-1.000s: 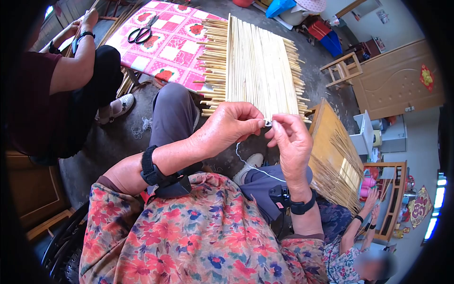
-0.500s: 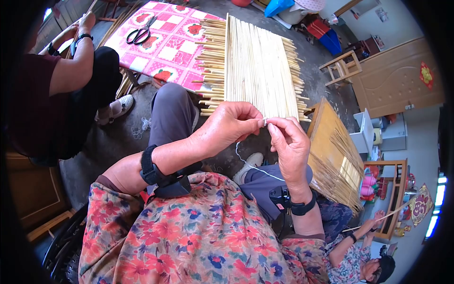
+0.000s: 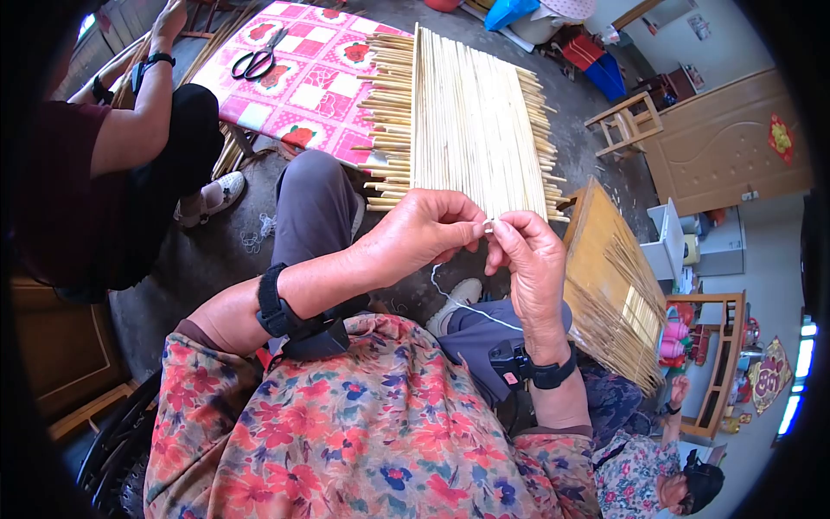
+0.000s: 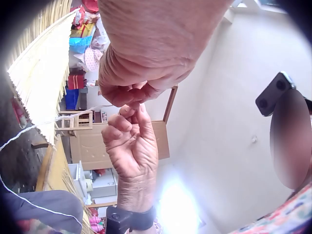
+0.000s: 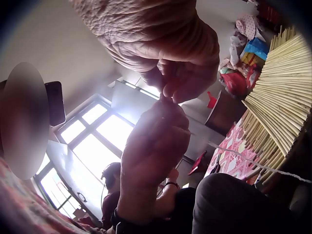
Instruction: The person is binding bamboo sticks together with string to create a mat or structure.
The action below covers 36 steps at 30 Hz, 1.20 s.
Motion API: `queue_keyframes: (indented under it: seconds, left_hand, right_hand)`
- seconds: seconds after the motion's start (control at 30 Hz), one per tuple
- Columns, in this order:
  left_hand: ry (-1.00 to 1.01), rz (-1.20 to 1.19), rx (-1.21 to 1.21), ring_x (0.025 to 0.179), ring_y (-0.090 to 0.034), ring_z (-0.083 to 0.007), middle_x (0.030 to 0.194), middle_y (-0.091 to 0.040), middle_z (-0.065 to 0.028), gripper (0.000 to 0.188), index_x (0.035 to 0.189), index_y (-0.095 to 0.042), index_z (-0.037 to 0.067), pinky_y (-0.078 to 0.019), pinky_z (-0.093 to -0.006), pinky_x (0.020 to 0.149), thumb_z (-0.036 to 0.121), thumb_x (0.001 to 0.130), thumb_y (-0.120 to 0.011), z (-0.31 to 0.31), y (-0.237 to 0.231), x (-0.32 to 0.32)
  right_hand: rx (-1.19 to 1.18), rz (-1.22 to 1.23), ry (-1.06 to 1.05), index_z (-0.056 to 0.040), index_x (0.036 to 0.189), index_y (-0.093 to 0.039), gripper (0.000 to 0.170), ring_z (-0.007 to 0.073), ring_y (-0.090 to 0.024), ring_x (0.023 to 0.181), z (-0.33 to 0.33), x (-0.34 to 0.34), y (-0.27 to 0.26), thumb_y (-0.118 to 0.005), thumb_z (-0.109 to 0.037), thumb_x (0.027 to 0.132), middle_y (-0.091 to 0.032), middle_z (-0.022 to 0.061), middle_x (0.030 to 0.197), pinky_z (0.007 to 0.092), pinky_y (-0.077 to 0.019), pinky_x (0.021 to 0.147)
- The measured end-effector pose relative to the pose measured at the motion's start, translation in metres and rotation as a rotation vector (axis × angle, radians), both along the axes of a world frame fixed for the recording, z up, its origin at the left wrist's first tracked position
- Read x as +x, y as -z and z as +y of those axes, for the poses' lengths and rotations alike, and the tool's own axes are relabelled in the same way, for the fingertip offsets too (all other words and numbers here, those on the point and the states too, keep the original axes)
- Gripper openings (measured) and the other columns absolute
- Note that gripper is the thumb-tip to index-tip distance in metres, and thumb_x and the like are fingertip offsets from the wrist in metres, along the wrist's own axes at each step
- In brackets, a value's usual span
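Note:
My left hand [image 3: 428, 227] pinches a thin white string [image 3: 467, 304] between thumb and forefinger. From under that hand the string hangs in a loose curve across the lap. My right hand [image 3: 534, 259] meets it fingertip to fingertip, thumb and forefinger pinching a short white bit of the string. Just beyond the hands lies a mat of pale stalks [image 3: 471, 121] in close rows, its uneven ends sticking out on both sides. In the left wrist view the string [image 4: 63, 117] runs off from the joined fingertips; my fingers hide the bit between them.
A pink checked tablecloth [image 3: 303, 86] carries black-handled scissors [image 3: 258, 60]. On the right, loose stalks [image 3: 618, 320] lie over a wooden board [image 3: 596, 233]. One person [image 3: 121, 147] sits at the left, another [image 3: 644, 476] at the lower right. A small wooden stool [image 3: 627, 128] stands farther back.
My right thumb and forefinger shifted at the string and now pinch it again against the left fingertips. At lower right, the other person's raised hands moved and the stick there is out of sight.

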<state>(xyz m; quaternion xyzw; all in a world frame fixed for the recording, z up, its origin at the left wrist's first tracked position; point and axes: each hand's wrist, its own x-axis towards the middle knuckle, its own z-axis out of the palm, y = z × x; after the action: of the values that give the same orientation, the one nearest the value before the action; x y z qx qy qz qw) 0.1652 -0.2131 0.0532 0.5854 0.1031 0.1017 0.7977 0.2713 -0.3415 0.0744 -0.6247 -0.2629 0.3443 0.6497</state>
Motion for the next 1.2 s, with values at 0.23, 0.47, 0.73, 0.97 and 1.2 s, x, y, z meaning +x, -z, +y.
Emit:
queue_keyframes:
  seconds: [0.23, 0.47, 0.73, 0.97, 1.2]
  left_hand:
    - [0.022, 0.011, -0.025, 0.054, -0.041, 0.0000, 0.067, -0.051, 0.0057, 0.010, 0.087, -0.058, 0.003, -0.0317, -0.0156, 0.046, 0.010, 0.080, -0.055, -0.001, -0.001, 0.002]
    - [0.014, 0.049, 0.052, 0.053, -0.039, 0.0008, 0.065, -0.050, 0.0067, 0.010, 0.086, -0.059, 0.004, -0.0303, -0.0152, 0.046, 0.012, 0.080, -0.057, -0.002, -0.006, 0.000]
    - [-0.025, -0.005, 0.103, 0.055, -0.040, 0.0009, 0.065, -0.051, 0.0067, 0.013, 0.084, -0.061, 0.003, -0.0317, -0.0156, 0.047, 0.015, 0.081, -0.059, -0.005, -0.006, 0.001]
    - [0.011, 0.028, 0.159, 0.065, -0.048, -0.0032, 0.071, -0.057, 0.0002, 0.016, 0.086, -0.060, -0.003, -0.0410, -0.0190, 0.058, 0.012, 0.080, -0.057, -0.004, -0.011, 0.000]
    - [0.014, -0.003, 0.174, 0.059, -0.042, 0.0003, 0.067, -0.053, 0.0062, 0.016, 0.085, -0.063, 0.001, -0.0336, -0.0157, 0.049, 0.017, 0.081, -0.060, -0.005, -0.007, 0.001]
  right_hand:
    - [0.038, 0.012, 0.010, -0.0015, 0.084, -0.056, 0.010, 0.0056, -0.049, 0.056, -0.001, 0.000, 0.003, -0.057, -0.011, 0.082, -0.057, 0.0028, 0.072, 0.0186, -0.0423, 0.051]
    - [0.048, -0.057, 0.011, -0.0008, 0.085, -0.055, 0.009, 0.0057, -0.049, 0.056, -0.003, -0.003, 0.004, -0.057, -0.008, 0.081, -0.057, 0.0028, 0.073, 0.0182, -0.0423, 0.051]
    - [0.058, -0.115, 0.020, -0.0002, 0.085, -0.055, 0.007, 0.0053, -0.049, 0.056, -0.006, -0.004, 0.002, -0.057, -0.006, 0.081, -0.056, 0.0022, 0.072, 0.0174, -0.0410, 0.051]
    - [0.060, -0.157, 0.027, -0.0007, 0.084, -0.055, 0.007, 0.0051, -0.049, 0.056, -0.009, -0.005, 0.002, -0.058, -0.005, 0.080, -0.055, 0.0021, 0.072, 0.0169, -0.0400, 0.051]
    - [0.084, -0.188, 0.014, -0.0008, 0.085, -0.055, 0.007, 0.0052, -0.049, 0.056, -0.011, -0.005, 0.004, -0.057, -0.005, 0.080, -0.056, 0.0028, 0.074, 0.0171, -0.0404, 0.051]
